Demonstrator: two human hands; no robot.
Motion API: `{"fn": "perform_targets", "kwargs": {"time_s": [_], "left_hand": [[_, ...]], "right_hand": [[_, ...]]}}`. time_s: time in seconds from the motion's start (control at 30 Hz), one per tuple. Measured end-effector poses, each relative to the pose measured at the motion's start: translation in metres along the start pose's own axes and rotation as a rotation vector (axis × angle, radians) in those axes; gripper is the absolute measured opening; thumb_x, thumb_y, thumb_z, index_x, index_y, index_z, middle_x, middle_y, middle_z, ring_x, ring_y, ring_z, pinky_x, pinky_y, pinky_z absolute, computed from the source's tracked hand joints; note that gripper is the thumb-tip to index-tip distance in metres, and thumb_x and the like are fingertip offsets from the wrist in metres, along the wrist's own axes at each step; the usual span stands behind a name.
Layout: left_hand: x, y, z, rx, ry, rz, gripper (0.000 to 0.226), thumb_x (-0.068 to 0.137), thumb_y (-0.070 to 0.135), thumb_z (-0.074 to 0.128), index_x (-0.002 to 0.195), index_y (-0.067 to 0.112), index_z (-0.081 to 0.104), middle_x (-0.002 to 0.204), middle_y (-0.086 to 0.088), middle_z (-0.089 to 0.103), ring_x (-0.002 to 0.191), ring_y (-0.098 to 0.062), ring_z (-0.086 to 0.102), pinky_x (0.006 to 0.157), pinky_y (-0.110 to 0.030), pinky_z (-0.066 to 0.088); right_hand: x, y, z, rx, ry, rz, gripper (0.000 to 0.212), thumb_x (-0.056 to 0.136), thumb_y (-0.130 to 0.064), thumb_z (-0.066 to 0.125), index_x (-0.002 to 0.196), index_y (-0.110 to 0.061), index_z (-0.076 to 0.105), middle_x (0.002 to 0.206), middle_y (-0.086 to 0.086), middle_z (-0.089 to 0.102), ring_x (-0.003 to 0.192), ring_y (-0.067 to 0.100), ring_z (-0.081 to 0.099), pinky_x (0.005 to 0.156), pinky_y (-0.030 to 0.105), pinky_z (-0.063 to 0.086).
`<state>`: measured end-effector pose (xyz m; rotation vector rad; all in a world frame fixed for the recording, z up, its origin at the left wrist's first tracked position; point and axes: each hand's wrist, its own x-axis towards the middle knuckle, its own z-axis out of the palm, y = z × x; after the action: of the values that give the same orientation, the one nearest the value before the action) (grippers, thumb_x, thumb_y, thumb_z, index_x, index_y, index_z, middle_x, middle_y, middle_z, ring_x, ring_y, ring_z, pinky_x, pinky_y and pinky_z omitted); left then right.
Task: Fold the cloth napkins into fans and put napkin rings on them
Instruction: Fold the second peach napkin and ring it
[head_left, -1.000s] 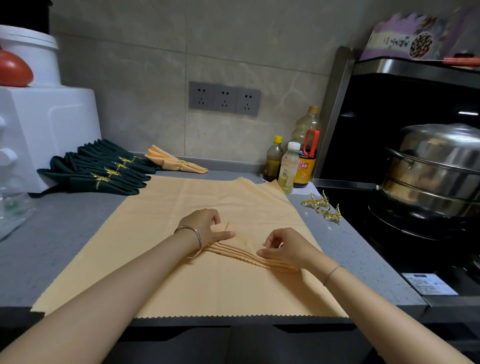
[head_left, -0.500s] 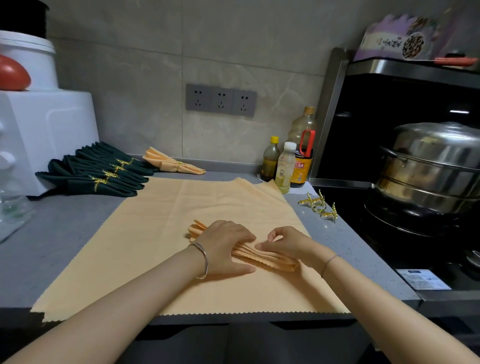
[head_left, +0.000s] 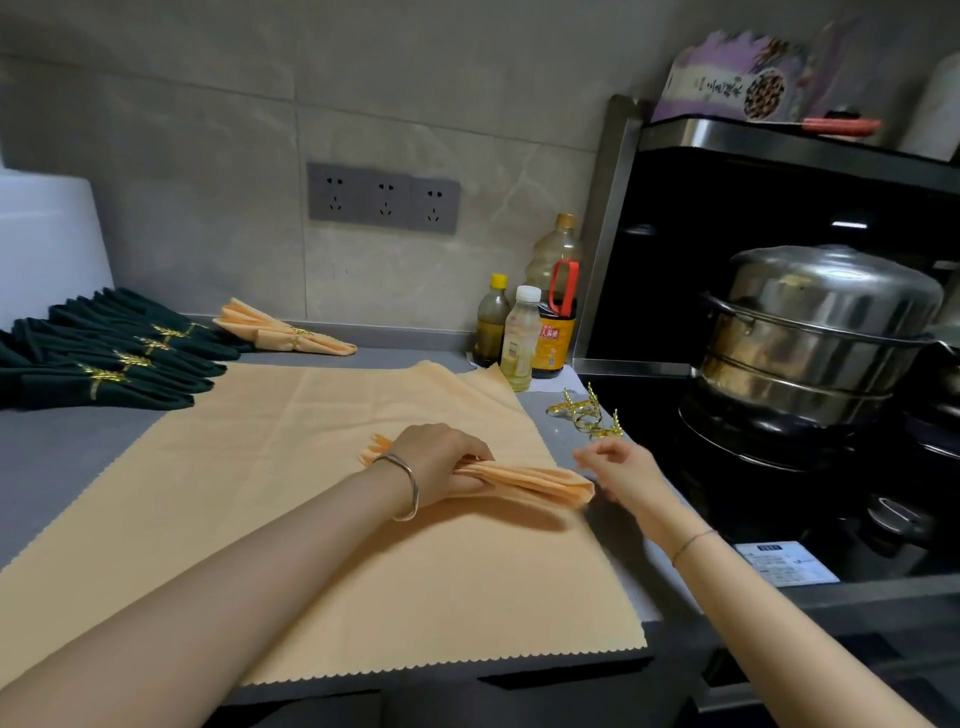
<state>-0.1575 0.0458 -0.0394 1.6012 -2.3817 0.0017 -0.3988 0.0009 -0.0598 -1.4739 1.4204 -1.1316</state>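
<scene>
Closest to the bottom edge of the frame, a large peach cloth with a zigzag-cut hem (head_left: 322, 545) lies spread flat over the grey speckled counter (head_left: 62, 457), reaching up towards the middle. Just above centre, the left hand (head_left: 441, 457), a silver bangle (head_left: 408, 488) on its wrist, has its fingers curled round a peach napkin gathered into narrow accordion pleats (head_left: 535, 480). The bundle is long and slim and lies over the flat cloth. Its loose pleat ends poke out to the left of the hand, and its folded end points right, near the cloth's right edge. Just right of that end, the right hand (head_left: 618, 467) hovers with fingers loosely bent, holding nothing.

A little above it, a small cluster of gold leaf-shaped napkin rings (head_left: 587, 413) sits on the counter beside the black hob. At the left edge, a row of dark green fan-folded napkins (head_left: 104, 358) lies side by side, each banded with a gold ring. Beside them, towards the wall, rests one finished peach fan (head_left: 283, 332), also ringed. Further right, three bottles (head_left: 519, 338) stand against the tiles, and a stacked steel steamer pot (head_left: 815, 332) fills the right side
</scene>
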Motion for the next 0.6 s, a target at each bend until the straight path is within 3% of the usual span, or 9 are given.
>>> {"fn": "perform_targets", "kwargs": {"time_s": [0.07, 0.17, 0.23, 0.37, 0.53, 0.6], "left_hand": [[0.009, 0.000, -0.001, 0.030, -0.006, -0.030, 0.027, 0.089, 0.050, 0.055, 0.111, 0.036, 0.064, 0.108, 0.011, 0.066, 0.101, -0.015, 0.057, 0.073, -0.026, 0.038], [0.020, 0.001, 0.002, 0.021, 0.014, -0.078, 0.025, 0.089, 0.050, 0.055, 0.109, 0.037, 0.064, 0.105, 0.011, 0.067, 0.098, -0.014, 0.057, 0.072, -0.027, 0.041], [0.024, 0.000, 0.004, 0.016, 0.037, -0.115, 0.026, 0.089, 0.050, 0.056, 0.109, 0.038, 0.065, 0.105, 0.011, 0.067, 0.097, -0.014, 0.057, 0.072, -0.027, 0.041], [0.029, 0.001, 0.007, 0.035, 0.057, -0.148, 0.028, 0.089, 0.052, 0.055, 0.111, 0.038, 0.065, 0.106, 0.011, 0.067, 0.098, -0.014, 0.057, 0.070, -0.025, 0.041], [0.030, 0.000, 0.006, 0.029, 0.079, -0.172, 0.028, 0.088, 0.053, 0.056, 0.110, 0.038, 0.066, 0.106, 0.011, 0.067, 0.098, -0.014, 0.056, 0.070, -0.026, 0.040], [0.029, 0.000, 0.004, 0.031, 0.077, -0.172, 0.028, 0.088, 0.053, 0.056, 0.111, 0.038, 0.065, 0.107, 0.011, 0.067, 0.099, -0.014, 0.056, 0.069, -0.026, 0.039]], "right_hand": [[0.015, 0.011, -0.013, -0.083, 0.177, -0.096, 0.029, 0.082, -0.016, 0.073, 0.105, -0.004, 0.059, 0.100, 0.008, 0.059, 0.083, 0.015, 0.056, 0.062, 0.010, 0.043], [0.044, 0.027, -0.027, -0.272, 0.199, -0.073, 0.064, 0.080, -0.030, 0.074, 0.132, -0.006, 0.045, 0.132, 0.010, 0.050, 0.118, 0.025, 0.049, 0.096, 0.033, 0.042], [0.061, 0.033, -0.029, -0.336, 0.181, -0.051, 0.077, 0.079, -0.038, 0.074, 0.140, -0.009, 0.038, 0.142, 0.009, 0.044, 0.129, 0.027, 0.043, 0.107, 0.044, 0.035], [0.087, 0.039, -0.018, -0.350, 0.149, -0.036, 0.079, 0.078, -0.043, 0.073, 0.141, -0.010, 0.037, 0.139, 0.009, 0.049, 0.128, 0.028, 0.046, 0.108, 0.046, 0.036], [0.101, 0.046, -0.006, -0.487, 0.257, -0.050, 0.046, 0.079, -0.048, 0.070, 0.112, -0.018, 0.061, 0.104, 0.005, 0.068, 0.104, 0.028, 0.061, 0.093, 0.045, 0.046], [0.099, 0.047, -0.006, -0.503, 0.289, -0.055, 0.043, 0.080, -0.045, 0.070, 0.110, -0.016, 0.062, 0.102, 0.006, 0.068, 0.100, 0.028, 0.061, 0.088, 0.042, 0.048]]}}
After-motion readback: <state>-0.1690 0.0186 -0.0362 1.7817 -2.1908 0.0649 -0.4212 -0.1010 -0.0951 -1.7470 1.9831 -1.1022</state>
